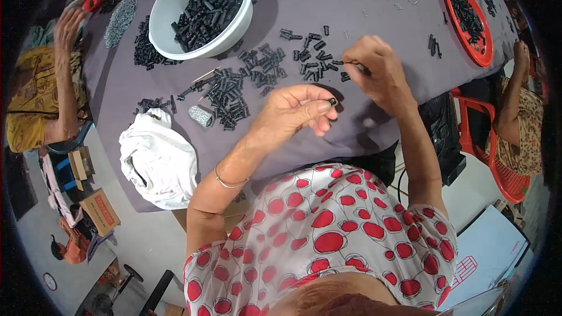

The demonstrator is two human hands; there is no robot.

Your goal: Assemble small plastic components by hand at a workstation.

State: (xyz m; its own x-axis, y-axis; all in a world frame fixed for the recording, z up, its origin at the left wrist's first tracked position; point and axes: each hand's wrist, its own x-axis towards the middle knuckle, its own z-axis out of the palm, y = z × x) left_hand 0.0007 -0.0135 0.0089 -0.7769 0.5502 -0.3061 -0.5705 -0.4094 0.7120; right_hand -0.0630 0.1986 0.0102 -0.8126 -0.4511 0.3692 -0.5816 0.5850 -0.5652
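At frame centre, over the grey cloth-covered table (374, 0):
Left hand: the left hand (293, 111) is raised just above the cloth, thumb and forefinger pinched together on a small black plastic tube piece (332, 102).
Tube piece: it sits at the fingertips, right of the hand; it is too small to tell its long axis or which way it points.
Right hand: the right hand (374, 70), up and to the right of the left and apart from it, has its fingers closed on a thin wire-like pin (346, 62); the pin's long axis runs left-right, its free end pointing toward frame left.
Loose parts: short black plastic cylinders (310, 58) lie scattered just left of the right hand, with a denser heap (225, 90) further left.
Bowl: a round white plastic bowl (175, 0), upper left centre, holds more black cylinders.
Springs: small silvery metal coils (202, 116) sit below the heap; a grey pile (119, 21) lies at upper left.
Tray: a red round plastic tray (465, 17), upper right, carries black pieces.
Cloth bundle: a crumpled white fabric (158, 158) lies on the table's left edge.
Packages: brown cardboard boxes (99, 210) with a red label stand on the floor at lower left.
Others: another person's hand (70, 23) rests at upper left.
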